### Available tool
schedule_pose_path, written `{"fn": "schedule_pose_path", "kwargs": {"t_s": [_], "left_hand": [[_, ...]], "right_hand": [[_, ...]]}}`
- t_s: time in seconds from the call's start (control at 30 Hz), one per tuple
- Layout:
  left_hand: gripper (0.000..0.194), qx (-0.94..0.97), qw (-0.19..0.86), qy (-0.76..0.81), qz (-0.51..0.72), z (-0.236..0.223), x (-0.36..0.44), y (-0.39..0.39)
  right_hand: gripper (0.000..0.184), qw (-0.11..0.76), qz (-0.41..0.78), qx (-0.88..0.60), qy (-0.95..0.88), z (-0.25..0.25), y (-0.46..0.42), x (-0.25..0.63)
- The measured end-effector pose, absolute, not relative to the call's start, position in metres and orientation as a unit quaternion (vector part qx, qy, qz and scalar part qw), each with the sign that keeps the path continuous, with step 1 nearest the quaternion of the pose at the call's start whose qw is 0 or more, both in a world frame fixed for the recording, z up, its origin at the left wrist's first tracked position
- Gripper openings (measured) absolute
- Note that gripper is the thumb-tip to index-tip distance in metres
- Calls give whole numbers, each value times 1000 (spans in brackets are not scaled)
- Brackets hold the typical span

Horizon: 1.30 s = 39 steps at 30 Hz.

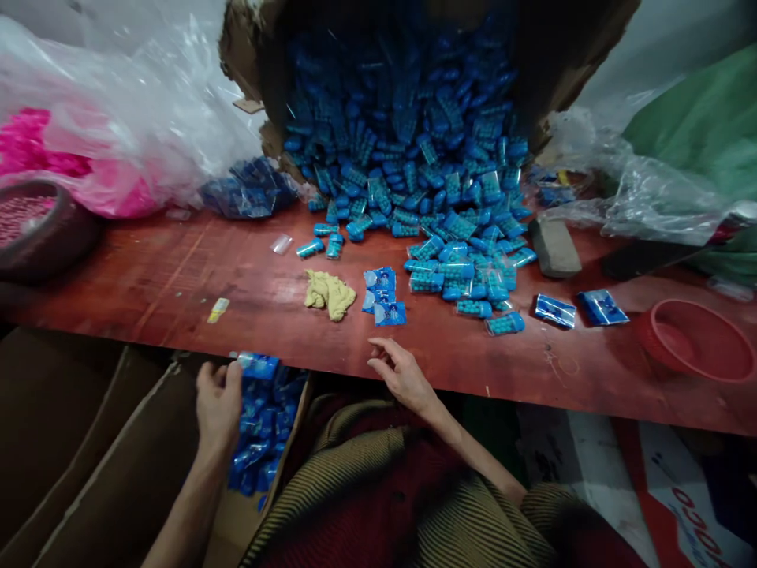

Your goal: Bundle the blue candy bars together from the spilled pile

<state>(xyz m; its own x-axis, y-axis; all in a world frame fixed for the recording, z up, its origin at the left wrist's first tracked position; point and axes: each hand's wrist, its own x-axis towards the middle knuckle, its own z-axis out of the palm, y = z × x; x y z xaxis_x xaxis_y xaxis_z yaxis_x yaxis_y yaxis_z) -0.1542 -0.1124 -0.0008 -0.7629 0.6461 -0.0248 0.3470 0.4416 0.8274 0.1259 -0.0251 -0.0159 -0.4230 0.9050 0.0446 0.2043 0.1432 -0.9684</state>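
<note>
My left hand (218, 404) is over the open cardboard box at the table's front edge, thumb and fingertips closed on the end of a small blue packet (259, 365). Below it lie many similar blue packets (260, 426) inside the box. My right hand (407, 380) hovers at the table edge, thumb and forefinger apart, with nothing between them. Just beyond it several flat blue printed cards (379, 290) overlap on the red-brown table (331, 347). To their left is a crumpled yellow cloth or putty-like lump (330, 294). Small clear bottles of teal balls (455, 268) are heaped to their right.
A large tipped carton (245, 47) spills bottles onto the table. A grey block (554, 247), two blue packets (602, 307) and a red plastic basket (698, 339) are at right. At left stand a dark bowl (71, 229) of pink pieces and clear plastic bags (177, 95).
</note>
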Motion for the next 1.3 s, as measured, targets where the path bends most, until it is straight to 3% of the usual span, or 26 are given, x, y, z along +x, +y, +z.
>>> {"fn": "schedule_pose_path", "kwargs": {"t_s": [0.1,0.3,0.43,0.6,0.7,0.97,1.07,1.3], "left_hand": [[70,326,38,866,377,-6,-154,-105],[74,564,72,780,263,-28,-96,9],[60,607,78,773,167,-42,-83,63],[34,634,46,731,248,-54,-88,71],[35,625,37,720,299,-57,-89,65],[33,576,14,772,268,-54,-88,49],[33,579,18,775,253,-49,-87,48],[36,587,61,767,254,-49,-88,55]], "right_hand": [[25,329,497,-400,-696,-17,-23,124],[22,298,471,-375,-740,-19,-12,123],[22,293,466,-382,-742,-21,-5,126],[23,302,461,-387,-739,-19,7,146],[25,303,406,-420,-753,-12,26,164],[58,65,207,-426,-878,-35,50,146],[63,71,196,-432,-877,-45,36,125],[49,118,224,-533,-807,-25,36,121]]}}
